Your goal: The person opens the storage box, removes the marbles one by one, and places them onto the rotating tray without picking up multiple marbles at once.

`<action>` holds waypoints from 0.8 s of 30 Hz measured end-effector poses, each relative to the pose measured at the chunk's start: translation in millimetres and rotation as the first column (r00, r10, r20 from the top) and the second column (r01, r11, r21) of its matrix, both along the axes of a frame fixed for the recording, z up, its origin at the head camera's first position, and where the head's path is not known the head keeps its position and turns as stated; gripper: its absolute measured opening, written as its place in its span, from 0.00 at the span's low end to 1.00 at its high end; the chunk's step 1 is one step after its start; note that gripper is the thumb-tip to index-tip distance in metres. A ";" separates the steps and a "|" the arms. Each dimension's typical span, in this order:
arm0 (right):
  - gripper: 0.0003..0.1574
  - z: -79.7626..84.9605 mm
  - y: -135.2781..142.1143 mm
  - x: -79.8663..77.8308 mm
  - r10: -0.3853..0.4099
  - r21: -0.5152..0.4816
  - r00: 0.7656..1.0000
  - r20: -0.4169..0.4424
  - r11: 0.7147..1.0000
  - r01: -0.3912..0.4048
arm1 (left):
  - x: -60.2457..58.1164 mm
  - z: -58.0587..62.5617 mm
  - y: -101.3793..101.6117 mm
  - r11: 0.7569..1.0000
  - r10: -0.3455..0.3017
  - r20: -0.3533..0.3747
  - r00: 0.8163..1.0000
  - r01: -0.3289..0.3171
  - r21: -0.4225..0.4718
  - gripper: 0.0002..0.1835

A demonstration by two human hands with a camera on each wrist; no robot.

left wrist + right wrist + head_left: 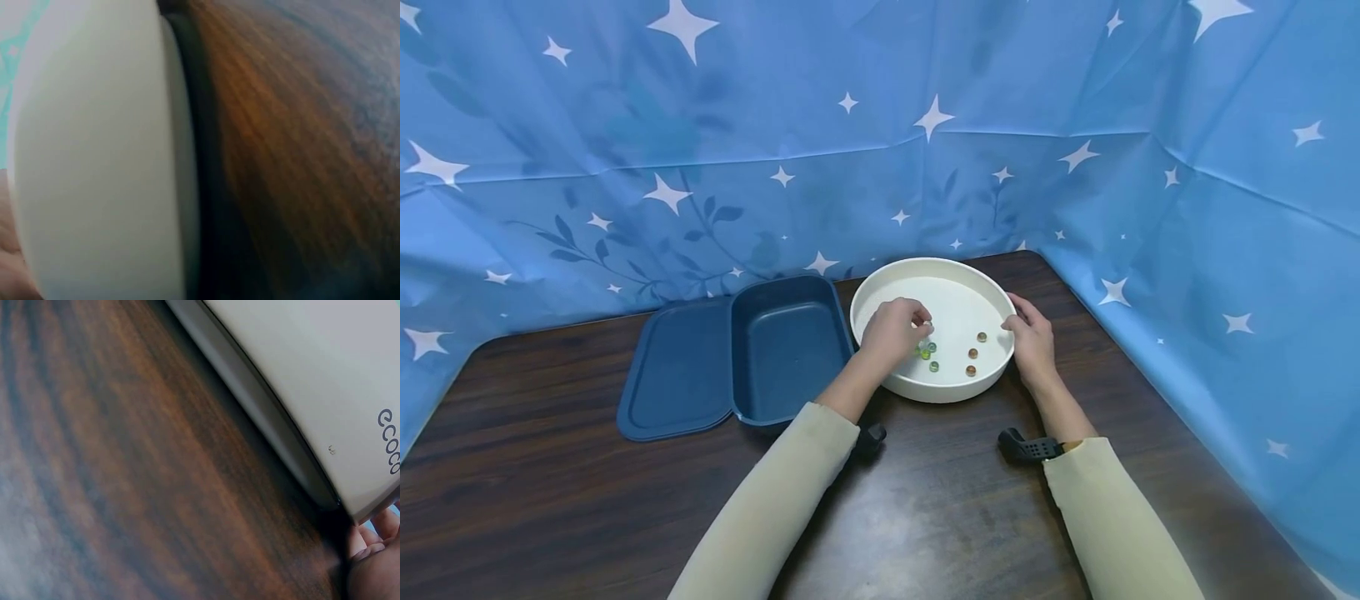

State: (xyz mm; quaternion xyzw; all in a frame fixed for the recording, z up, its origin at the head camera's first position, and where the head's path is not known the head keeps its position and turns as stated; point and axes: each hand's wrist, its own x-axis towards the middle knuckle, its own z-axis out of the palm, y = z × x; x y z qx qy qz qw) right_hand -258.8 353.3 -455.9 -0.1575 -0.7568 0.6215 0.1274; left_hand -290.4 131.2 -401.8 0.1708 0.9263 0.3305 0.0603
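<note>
A round white tray point(942, 392) with a raised wall stands near the table's back edge. My left hand point(891, 335) reaches over its left rim, thumb and forefinger pinched on a small pale glass marble point(928, 327). Just below those fingertips lie several green marbles point(934, 366). Three amber marbles point(973, 353) are spread to the right on the tray floor. My right hand point(1033, 337) grips the tray's right rim, thumb over the edge and fingers along the outside. The right wrist view shows the tray's outer wall point(312, 394) with "ecoco" lettering and fingers point(369, 537) beside it.
Left of the tray stands a dark blue rectangular box point(790, 358), its inside bare. Its flat blue lid point(681, 367) lies against it on the left. Under them is a dark wooden table point(925, 500). A blue star-patterned cloth point(850, 192) hangs behind and on the right.
</note>
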 end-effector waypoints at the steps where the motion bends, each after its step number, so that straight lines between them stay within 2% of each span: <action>1: 0.39 -0.1 -0.3 -0.3 0.002 0.000 1.000 0.001 1.000 -0.002 | -0.8 -1.4 1.4 1.000 0.001 0.012 1.000 -0.001 -0.004 0.07; 5: 0.39 -0.3 0.2 -0.9 -0.003 -0.001 1.000 -0.003 1.000 0.003 | -3.1 -4.2 4.4 1.000 0.002 0.060 0.998 -0.002 0.000 0.07; 10: 0.40 0.1 2.0 -1.2 -0.022 0.012 1.000 -0.003 1.000 0.022 | -4.4 -4.6 6.6 1.000 0.004 0.076 0.997 -0.003 -0.013 0.08; 18: 0.40 -0.3 1.7 -1.6 -0.028 0.027 1.000 0.010 0.999 0.028 | -1.1 -7.1 8.4 0.995 -0.045 0.058 0.997 0.050 -0.085 0.09; 24: 0.40 0.4 -0.2 -0.5 -0.008 0.020 1.000 0.008 1.000 0.008 | 0.6 -7.7 6.8 0.988 -0.046 0.043 0.998 0.052 -0.142 0.10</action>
